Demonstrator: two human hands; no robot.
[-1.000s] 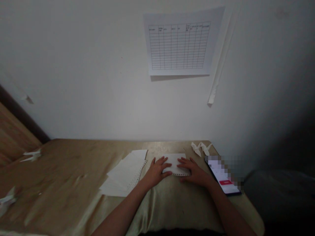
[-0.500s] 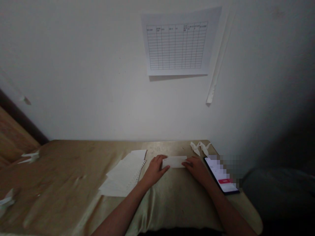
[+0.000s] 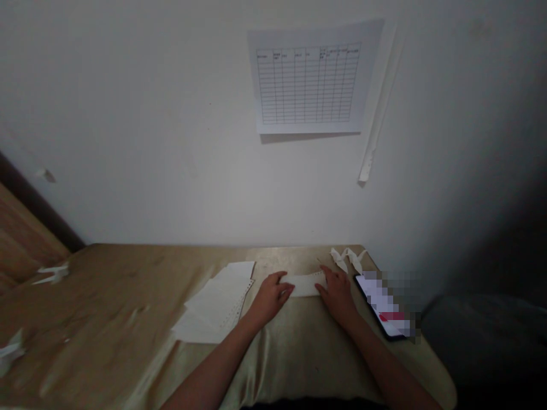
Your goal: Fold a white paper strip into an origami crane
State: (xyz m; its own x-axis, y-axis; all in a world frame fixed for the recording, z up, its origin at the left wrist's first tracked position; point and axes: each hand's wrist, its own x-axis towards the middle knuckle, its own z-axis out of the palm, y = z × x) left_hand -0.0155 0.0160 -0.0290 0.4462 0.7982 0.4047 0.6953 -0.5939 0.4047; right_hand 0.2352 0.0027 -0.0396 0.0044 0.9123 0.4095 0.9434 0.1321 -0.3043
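Note:
A small folded sheet of white paper (image 3: 304,286) lies on the cloth-covered table in front of me, with a row of punched holes along its upper right edge. My left hand (image 3: 272,296) grips its left end, the thumb and fingers bent close together. At the other end, my right hand (image 3: 337,293) has its thumb on the near side and its fingers on the far side of the paper. Fingers cover both ends of the sheet. Left of my hands, several loose white sheets (image 3: 217,302) with punched holes lie fanned out.
A phone (image 3: 384,310) with a lit screen is by the table's right edge. Folded white paper pieces (image 3: 347,259) sit behind it, others (image 3: 53,273) at far left. A printed table sheet (image 3: 310,85) hangs on the wall. The tablecloth (image 3: 106,319) has wrinkles.
The paper has turned or been refolded, so punched holes now show along its upper right edge. My right hand has shifted slightly, its fingers higher over that end.

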